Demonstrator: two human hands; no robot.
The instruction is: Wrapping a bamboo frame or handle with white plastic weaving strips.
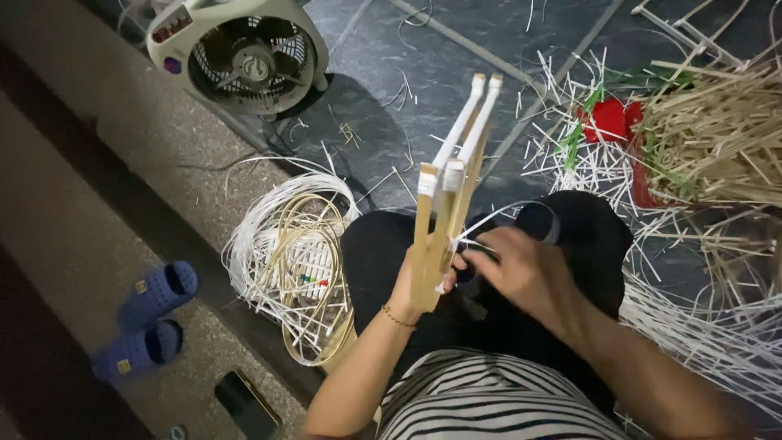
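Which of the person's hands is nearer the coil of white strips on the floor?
Left. The left hand, gripping the wooden sticks, is just right of the coil; the right hand is farther right.

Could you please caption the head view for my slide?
Left hand holds wooden sticks while right hand pulls a white strip.

Bamboo slat bundle (446,191) w/ white-wrapped ends, upright-tilted over lap; thin white strip (498,218) looped beside.
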